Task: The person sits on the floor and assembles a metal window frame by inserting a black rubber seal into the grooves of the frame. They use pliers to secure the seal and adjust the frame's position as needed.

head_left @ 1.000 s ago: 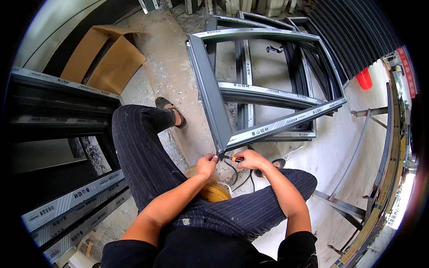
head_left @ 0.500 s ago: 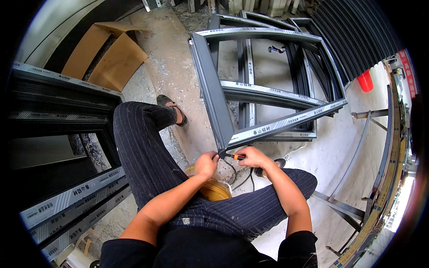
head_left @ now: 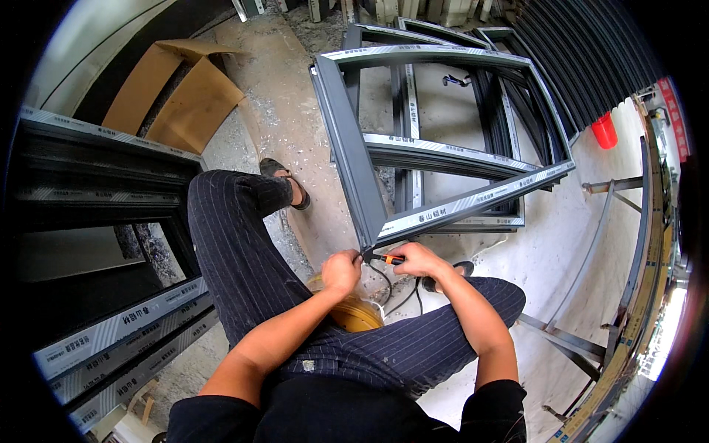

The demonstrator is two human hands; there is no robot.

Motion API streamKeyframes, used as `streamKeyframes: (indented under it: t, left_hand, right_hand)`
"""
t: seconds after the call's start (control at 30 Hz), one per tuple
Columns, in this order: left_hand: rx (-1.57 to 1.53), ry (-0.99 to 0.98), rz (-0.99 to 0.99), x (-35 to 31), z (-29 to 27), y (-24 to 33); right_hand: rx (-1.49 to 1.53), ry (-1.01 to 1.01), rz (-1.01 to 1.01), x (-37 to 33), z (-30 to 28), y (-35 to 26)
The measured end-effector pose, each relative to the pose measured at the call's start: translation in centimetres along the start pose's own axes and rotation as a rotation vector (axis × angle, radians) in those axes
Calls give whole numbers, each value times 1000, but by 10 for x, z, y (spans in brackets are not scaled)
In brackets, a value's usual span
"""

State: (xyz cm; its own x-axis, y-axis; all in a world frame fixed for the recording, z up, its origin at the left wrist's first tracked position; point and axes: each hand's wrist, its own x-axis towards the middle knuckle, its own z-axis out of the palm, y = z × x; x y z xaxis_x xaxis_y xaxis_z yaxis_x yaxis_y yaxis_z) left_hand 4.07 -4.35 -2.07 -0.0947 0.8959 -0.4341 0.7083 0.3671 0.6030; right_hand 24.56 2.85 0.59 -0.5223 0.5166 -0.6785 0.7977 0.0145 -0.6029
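My right hand is closed around the handle of a small hammer with an orange and black grip and a black head. The hammer's head lies at the near lower corner of a dark grey metal window frame. Beside that head, my left hand is closed, its fingertips pinched together near the frame's corner; whatever they hold is too small to make out. The frame leans at a tilt over other frames and carries silver printed film along its edges.
Below my hands stands a yellow bucket-like thing, with a dark cable beside it. More frames are stacked at left. A cardboard box lies far left, a red bucket far right. Metal rack bars stand at right.
Hardly anything differs. The frame and both hands look almost in the same place, and the hammer stays at the frame's corner.
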Motion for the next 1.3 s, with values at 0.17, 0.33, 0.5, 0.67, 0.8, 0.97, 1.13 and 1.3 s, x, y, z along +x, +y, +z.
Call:
streamKeyframes:
  t: [0.17,0.33,0.5,0.67,0.8,0.97,1.13,1.3]
  left_hand:
    - [15,-12,7,2,0,-1]
    - [50,-44,10,6,2,-4]
    - [-76,-109,-120,6,0,3]
    - [-210,-131,-208,14,19,-21]
    - [-518,-214,-286,18,32,-32]
    - [-693,-240,-311,29,54,-50]
    - [-728,-238,-334,26,46,-37]
    - [-825,-264,-342,23,39,-26]
  right_hand:
    - [-73,26,-20,-2,-2,-5]
    - [-206,114,-2,-8,2,-18]
    - [-302,221,7,-15,11,-14]
    - [-485,224,223,-31,16,44]
    - [-428,578,401,-44,13,89]
    - [-300,738,569,-24,11,99]
    - [-229,836,576,3,0,97]
    - [-301,1021,481,25,4,124]
